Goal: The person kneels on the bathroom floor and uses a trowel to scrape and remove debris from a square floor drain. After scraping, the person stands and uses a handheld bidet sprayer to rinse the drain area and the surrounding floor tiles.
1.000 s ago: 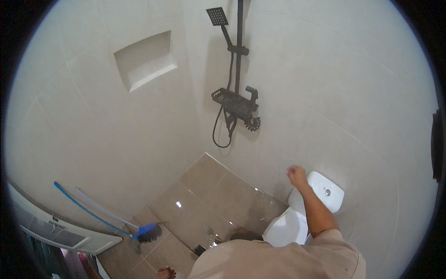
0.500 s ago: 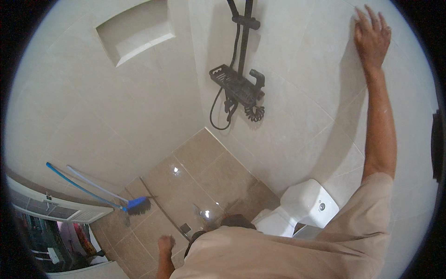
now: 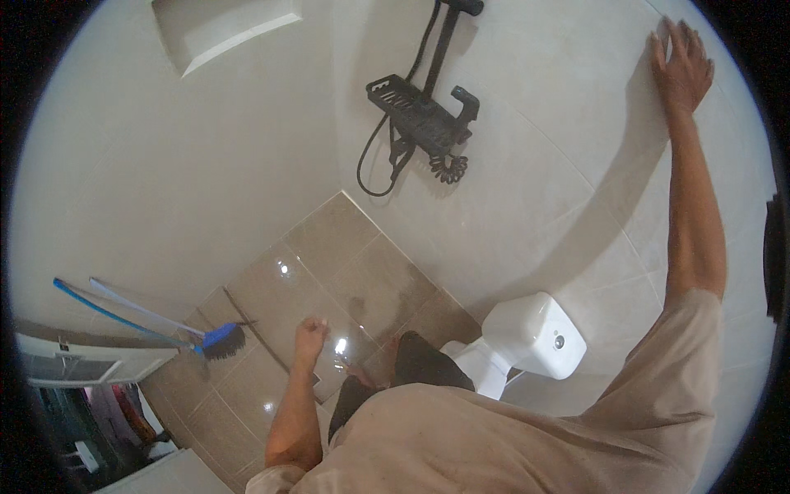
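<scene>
R hand (image 3: 683,70) was splayed, apparently on the wall (image 3: 568,107) above the toilet (image 3: 522,329), L hand (image 3: 311,337) curled (prob. empty) over the floor (image 3: 329,239), whose wet-looking shine could've caused a slip, w/ no firm grip to stop it.

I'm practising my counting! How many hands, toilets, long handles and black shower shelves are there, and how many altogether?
Hands: 2 (left hand, right hand)
Toilets: 1 (white toilet)
Long handles: 2 (blue handle, pale handle)
Shower shelves: 1 (black shelf)
Total: 6
</scene>
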